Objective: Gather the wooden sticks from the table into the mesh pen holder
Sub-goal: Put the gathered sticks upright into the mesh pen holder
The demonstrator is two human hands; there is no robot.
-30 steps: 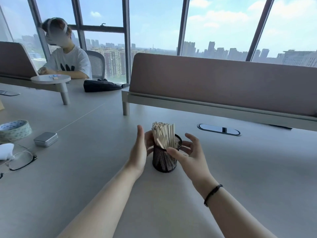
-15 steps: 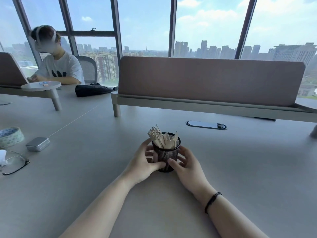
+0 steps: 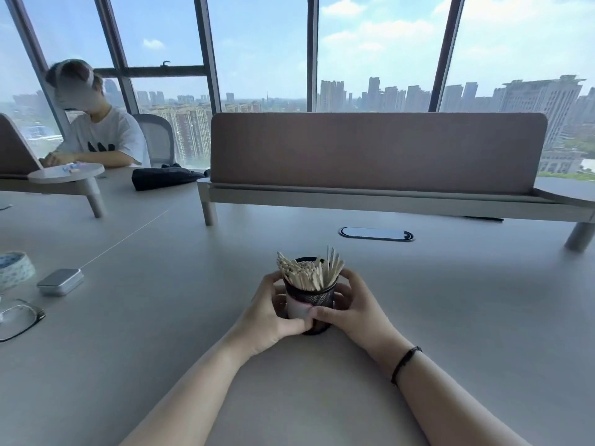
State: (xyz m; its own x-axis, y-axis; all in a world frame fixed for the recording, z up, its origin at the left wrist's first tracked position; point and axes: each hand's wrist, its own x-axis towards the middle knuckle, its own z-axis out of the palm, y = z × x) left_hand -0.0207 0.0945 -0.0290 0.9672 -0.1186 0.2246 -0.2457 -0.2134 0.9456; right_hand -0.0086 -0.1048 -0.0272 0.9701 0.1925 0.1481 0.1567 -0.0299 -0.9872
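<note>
A black mesh pen holder (image 3: 317, 297) stands on the grey table (image 3: 161, 317) in front of me. Several pale wooden sticks (image 3: 306, 273) stand in it, leaning left and right out of the rim. My left hand (image 3: 270, 313) wraps the holder's left side, its thumb across the front near the base. My right hand (image 3: 351, 309) wraps the right side, with its thumb meeting the left one at the front. A black band sits on my right wrist. No loose sticks show on the table.
A brown desk divider on a raised shelf (image 3: 380, 188) crosses the table behind the holder, with a cable port (image 3: 376, 234) before it. At the left lie a metal tin (image 3: 60, 281), a tape roll (image 3: 14, 268) and glasses (image 3: 19, 318). Another person (image 3: 96, 130) sits at the far left.
Both hands went from hovering open beside the holder to wrapping it. The sticks, upright in a tight bundle a second ago, now fan out in the holder.
</note>
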